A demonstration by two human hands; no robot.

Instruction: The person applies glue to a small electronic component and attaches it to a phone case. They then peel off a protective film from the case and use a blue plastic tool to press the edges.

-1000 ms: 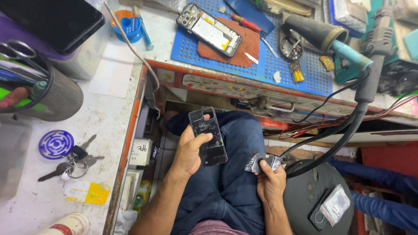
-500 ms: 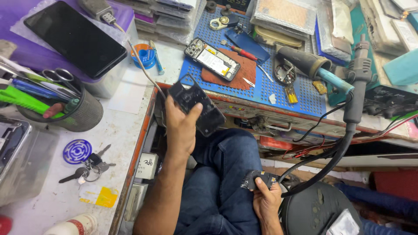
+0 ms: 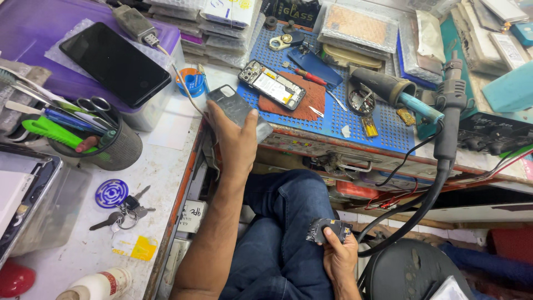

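Lying far left: black phone (image 3: 115,64) on a purple box (image 3: 33,33), mesh pen cup (image 3: 114,147), keys (image 3: 125,208) | left hand (image 3: 236,141) fingers clamped on a grey phone back cover (image 3: 237,110) at the bench edge | opened phone (image 3: 272,84) on blue mat (image 3: 355,111) | right hand (image 3: 340,258) fingers pinched on a small dark part (image 3: 327,229) over the lap | hot-air handle (image 3: 448,111) far right.

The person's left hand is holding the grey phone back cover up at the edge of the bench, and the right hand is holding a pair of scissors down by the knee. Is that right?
Not quite. In the head view the right hand holds a small dark phone part, not scissors. The scissors sit in the mesh cup on the bench. The left hand does hold the grey back cover at the bench edge.
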